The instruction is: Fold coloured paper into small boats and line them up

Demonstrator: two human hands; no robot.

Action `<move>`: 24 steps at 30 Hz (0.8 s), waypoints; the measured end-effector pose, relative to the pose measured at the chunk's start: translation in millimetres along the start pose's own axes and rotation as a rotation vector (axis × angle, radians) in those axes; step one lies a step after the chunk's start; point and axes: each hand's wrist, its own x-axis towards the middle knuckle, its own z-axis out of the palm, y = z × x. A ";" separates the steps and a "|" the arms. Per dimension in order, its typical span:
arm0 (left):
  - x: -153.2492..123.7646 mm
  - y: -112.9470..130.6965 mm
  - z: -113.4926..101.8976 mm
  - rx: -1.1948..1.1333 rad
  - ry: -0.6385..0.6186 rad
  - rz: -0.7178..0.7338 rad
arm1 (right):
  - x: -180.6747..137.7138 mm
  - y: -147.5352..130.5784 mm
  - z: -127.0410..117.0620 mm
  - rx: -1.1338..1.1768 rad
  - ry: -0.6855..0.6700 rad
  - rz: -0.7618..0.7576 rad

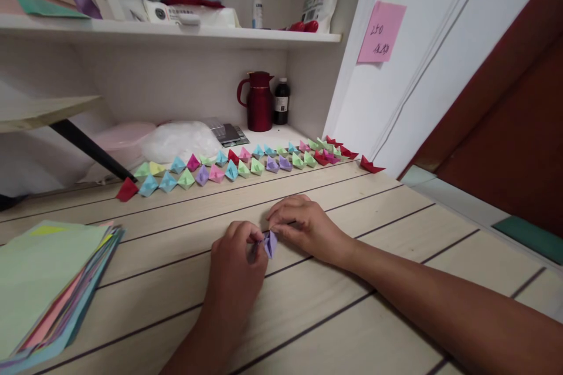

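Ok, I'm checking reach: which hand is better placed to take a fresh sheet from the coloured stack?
Probably left. The left hand pinches the purple fold on the side nearer the paper stack; the right hand would have to cross over it.

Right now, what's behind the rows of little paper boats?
Behind the paper boats stand a red jug and a dark bottle, beside a white plastic bag. The bag hides whatever lies under it.

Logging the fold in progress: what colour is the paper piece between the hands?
Purple, a light lilac; the folded paper shows best in the head view.
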 end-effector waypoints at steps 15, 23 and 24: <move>-0.2 1.3 1.9 0.172 -0.005 0.032 | 0.4 -0.6 -4.3 0.085 -0.026 0.039; -4.4 0.6 5.9 0.329 0.009 0.068 | -3.3 -9.9 -0.9 0.294 -0.098 0.252; -4.6 0.7 6.0 0.337 0.007 0.071 | -3.8 -11.5 -0.3 0.317 -0.100 0.284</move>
